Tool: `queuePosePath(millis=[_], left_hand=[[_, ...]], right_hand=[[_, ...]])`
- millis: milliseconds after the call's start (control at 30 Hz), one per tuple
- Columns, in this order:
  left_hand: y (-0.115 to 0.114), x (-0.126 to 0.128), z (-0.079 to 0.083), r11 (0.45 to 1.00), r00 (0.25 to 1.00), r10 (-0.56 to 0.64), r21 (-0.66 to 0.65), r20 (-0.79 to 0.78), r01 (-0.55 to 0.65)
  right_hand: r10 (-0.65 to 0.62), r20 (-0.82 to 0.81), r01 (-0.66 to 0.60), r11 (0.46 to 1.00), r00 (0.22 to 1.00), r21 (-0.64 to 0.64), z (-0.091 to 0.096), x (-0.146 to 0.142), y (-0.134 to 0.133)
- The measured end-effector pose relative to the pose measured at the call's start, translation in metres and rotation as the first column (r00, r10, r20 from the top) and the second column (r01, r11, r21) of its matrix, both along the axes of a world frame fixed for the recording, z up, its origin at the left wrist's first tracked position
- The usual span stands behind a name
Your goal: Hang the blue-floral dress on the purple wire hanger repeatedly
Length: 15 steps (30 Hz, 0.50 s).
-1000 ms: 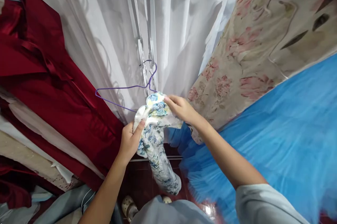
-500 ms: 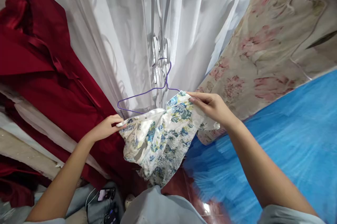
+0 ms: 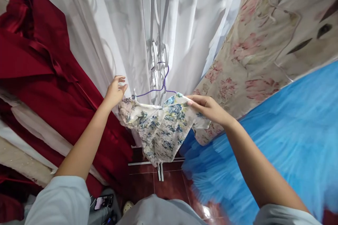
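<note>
A short-sleeved floral blouse (image 3: 163,133), white with blue and yellow flowers, hangs on a purple hanger (image 3: 150,93). The hanger's hook is caught on white rings (image 3: 154,56) against the curtain. Both shoulders of the blouse sit over the hanger's arms, which are mostly covered by the cloth. My right hand (image 3: 210,108) pinches the blouse at its right shoulder, fingers behind and thumb in front. Just above and beside the left shoulder, my left hand (image 3: 114,93) is raised with its fingers apart, holding nothing.
Dark red garments (image 3: 87,112) hang on the left. To the right are a beige dress with pink flowers (image 3: 227,73) and a blue tulle skirt (image 3: 250,154). White curtains (image 3: 182,17) hang behind. Below are a red tiled floor (image 3: 169,186), a white stand base (image 3: 160,172) and a phone (image 3: 104,202).
My left hand has let go of the blouse's left shoulder and moved up. That shoulder has risen onto the hanger's left arm, which was bare before. My right hand keeps its pinch.
</note>
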<state>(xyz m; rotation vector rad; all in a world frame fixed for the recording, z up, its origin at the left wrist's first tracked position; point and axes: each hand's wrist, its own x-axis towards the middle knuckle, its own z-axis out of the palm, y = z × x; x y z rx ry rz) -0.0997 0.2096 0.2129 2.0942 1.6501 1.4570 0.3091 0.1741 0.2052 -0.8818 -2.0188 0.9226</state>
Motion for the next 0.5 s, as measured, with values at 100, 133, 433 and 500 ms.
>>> queuePosePath(millis=[100,133,433,500], left_hand=[[-0.028,0.022,-0.012,0.996,0.996,0.032,-0.08,-0.084,-0.039],[-0.039,0.027,-0.017,0.992,0.99,0.035,-0.115,-0.136,-0.051],[-0.062,0.065,0.001,0.999,0.911,0.011,-0.037,-0.412,-0.029],[-0.055,0.078,0.019,1.0,0.891,0.022,0.018,-0.453,-0.016]], right_hand=[[-0.094,-0.032,0.094,0.995,0.995,0.011,-0.025,0.016,-0.004],[-0.135,-0.051,0.136,0.991,0.99,0.012,-0.033,0.022,-0.006],[-0.301,-0.465,0.299,0.951,0.833,-0.081,-0.043,0.034,-0.005],[-0.362,-0.536,0.331,0.93,0.763,-0.158,-0.042,0.041,-0.008]])
